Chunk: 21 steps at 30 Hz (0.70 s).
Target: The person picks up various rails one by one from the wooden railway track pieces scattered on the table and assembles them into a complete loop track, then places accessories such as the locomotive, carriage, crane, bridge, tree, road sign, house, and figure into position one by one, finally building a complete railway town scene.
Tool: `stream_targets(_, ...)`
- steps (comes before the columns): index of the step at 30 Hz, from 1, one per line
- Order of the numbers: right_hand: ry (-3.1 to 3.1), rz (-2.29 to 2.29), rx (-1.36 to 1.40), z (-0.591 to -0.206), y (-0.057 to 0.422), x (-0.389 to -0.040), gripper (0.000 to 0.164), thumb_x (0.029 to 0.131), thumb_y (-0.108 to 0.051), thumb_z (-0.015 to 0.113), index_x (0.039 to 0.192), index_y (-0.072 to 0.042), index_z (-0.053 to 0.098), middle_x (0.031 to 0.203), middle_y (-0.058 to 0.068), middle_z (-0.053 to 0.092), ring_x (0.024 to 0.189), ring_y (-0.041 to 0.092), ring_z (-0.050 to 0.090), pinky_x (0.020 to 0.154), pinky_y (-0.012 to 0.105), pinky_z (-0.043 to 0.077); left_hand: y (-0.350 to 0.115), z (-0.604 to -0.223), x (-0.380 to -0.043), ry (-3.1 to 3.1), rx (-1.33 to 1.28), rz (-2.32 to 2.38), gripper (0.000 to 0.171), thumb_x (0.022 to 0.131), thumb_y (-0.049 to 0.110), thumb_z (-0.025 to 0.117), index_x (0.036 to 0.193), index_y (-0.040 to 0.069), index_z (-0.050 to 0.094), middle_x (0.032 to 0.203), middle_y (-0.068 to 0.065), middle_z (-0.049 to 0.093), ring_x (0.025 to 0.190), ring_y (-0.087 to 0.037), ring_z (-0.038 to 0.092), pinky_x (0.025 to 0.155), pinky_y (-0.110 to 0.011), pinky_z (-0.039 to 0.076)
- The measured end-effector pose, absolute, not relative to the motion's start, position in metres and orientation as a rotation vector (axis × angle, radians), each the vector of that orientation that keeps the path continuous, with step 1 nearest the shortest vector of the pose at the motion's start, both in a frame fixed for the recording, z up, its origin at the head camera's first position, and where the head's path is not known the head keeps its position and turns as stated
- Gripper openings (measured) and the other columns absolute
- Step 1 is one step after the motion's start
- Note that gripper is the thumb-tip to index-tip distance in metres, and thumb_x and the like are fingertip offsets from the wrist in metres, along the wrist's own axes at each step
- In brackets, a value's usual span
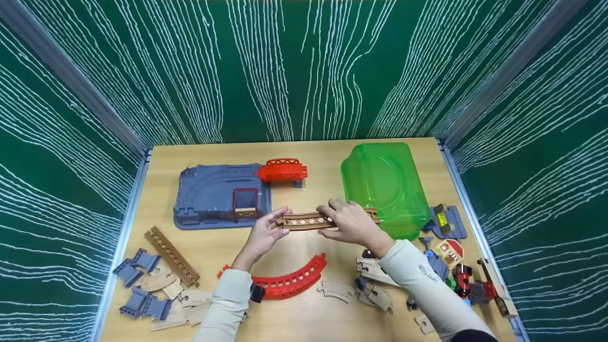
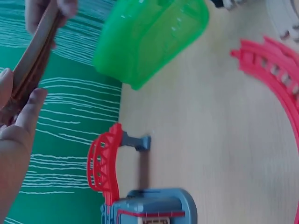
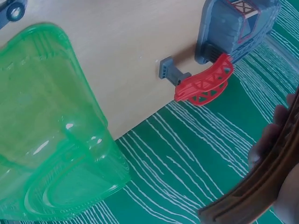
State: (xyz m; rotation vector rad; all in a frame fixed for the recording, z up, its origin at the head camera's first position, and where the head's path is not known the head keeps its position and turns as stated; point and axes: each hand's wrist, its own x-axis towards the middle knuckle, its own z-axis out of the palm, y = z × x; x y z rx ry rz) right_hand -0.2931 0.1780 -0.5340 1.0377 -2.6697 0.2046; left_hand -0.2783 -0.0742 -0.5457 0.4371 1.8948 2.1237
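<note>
Track (image 1: pixel 307 222) in both hands (image 1: pixel 262 235) (image 1: pixel 351 222), house (image 1: pixel 449 252) head-view only

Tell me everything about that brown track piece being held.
The brown track piece is long and curved, perhaps plastic, with two rails, openings between them and a connector knob at its left end. It is held above the table, the left hand pinching that end, the right hand gripping farther along. In the head view its other end overlaps the green tub; contact is unclear.
</note>
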Motion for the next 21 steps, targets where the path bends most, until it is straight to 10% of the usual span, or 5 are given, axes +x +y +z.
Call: stream_targets(21, -2.666, 0.259, 1.125, -0.53, 0.188, -0.334, 0.046, 0.077, -0.052, 0.056, 0.102, -0.013, 0.06, 0.076, -0.001, 0.047, 0.061, 0.012, 0.042, 0.047, 0.029, 0.041, -0.07, -0.564, -0.32, 2.426, 0.514, 1.7, 0.049, 0.076, 0.005, 0.066, 0.123, 0.006, 0.051, 0.123, -0.008, 0.052, 0.115, -0.023, 0.045, 0.097, -0.042, 0.033)
